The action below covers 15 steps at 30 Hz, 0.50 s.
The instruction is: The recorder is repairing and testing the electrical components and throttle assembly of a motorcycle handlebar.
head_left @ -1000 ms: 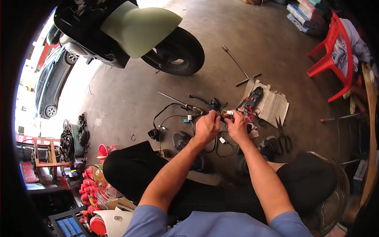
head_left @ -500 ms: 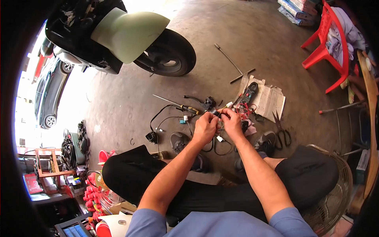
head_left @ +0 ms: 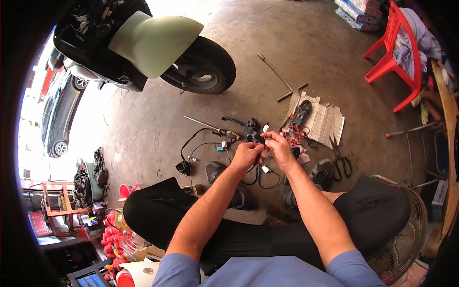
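Note:
My two hands are close together over the floor between my shoes. My left hand (head_left: 246, 158) is closed, fingertips pinching a black wire harness (head_left: 258, 137) that is mostly hidden by the fingers. My right hand (head_left: 280, 151) pinches the same harness from the other side. A white connector (head_left: 266, 128) sticks up just beyond the right fingers. Past my hands lies a black handlebar switch with a lever (head_left: 250, 125). To its left is a screwdriver (head_left: 226, 133) with a yellow and black handle. Another white plug (head_left: 266, 169) hangs or lies below my hands on a black wire.
A clamp meter (head_left: 303, 112) with red leads rests on torn cardboard (head_left: 330, 120). Black scissors (head_left: 341, 162) lie by my right shoe (head_left: 322, 172). Farther off are a T-handle wrench (head_left: 279, 76), a scooter's front wheel (head_left: 210, 67) and a red chair (head_left: 394, 62).
My left hand has shifted slightly down and left, and the right fingers have turned. The white connector has moved left and now points upward.

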Each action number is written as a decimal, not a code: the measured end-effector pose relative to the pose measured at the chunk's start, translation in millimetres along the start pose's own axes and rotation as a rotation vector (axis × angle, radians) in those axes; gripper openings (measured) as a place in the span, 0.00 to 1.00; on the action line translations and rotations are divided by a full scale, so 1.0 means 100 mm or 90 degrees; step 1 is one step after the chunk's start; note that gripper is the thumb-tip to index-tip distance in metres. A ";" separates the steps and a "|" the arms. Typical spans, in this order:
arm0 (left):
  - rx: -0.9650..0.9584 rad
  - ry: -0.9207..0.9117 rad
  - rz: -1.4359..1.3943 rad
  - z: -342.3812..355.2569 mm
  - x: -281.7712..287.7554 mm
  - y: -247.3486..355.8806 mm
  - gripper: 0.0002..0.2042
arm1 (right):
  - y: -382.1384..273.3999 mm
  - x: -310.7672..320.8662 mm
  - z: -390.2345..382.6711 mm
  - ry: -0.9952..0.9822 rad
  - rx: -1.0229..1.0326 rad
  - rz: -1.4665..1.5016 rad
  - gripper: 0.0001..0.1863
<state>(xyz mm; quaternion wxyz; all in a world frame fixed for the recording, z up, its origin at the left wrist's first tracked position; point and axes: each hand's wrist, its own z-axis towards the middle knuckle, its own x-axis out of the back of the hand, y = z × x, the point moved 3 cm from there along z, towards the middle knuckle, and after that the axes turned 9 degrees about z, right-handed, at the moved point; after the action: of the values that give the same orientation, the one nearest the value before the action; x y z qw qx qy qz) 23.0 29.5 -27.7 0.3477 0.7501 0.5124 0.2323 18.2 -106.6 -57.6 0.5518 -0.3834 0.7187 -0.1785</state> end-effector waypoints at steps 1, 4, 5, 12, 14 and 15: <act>-0.006 0.007 0.007 0.01 0.00 0.00 0.10 | 0.01 -0.01 -0.01 0.018 -0.028 0.025 0.14; -0.016 0.013 -0.005 0.03 -0.01 -0.04 0.09 | 0.01 -0.07 -0.03 0.028 -0.035 0.104 0.10; -0.045 0.025 -0.007 0.03 -0.01 -0.04 0.08 | 0.01 -0.11 -0.03 0.021 -0.022 0.093 0.10; -0.148 0.143 0.236 0.02 -0.04 -0.01 0.10 | -0.05 -0.19 -0.02 0.037 0.032 0.186 0.06; -0.142 0.152 0.262 0.00 -0.04 0.03 0.10 | -0.10 -0.16 -0.02 0.026 0.034 0.099 0.12; -0.139 0.149 0.276 0.00 -0.05 0.06 0.11 | -0.10 -0.13 -0.04 0.027 0.022 0.050 0.17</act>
<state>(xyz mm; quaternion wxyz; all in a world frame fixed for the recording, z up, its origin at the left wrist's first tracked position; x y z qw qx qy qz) 24.3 23.3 -22.9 0.3069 0.7684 0.3488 0.4402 19.6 -104.1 -40.6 0.5499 -0.3413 0.7415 -0.1768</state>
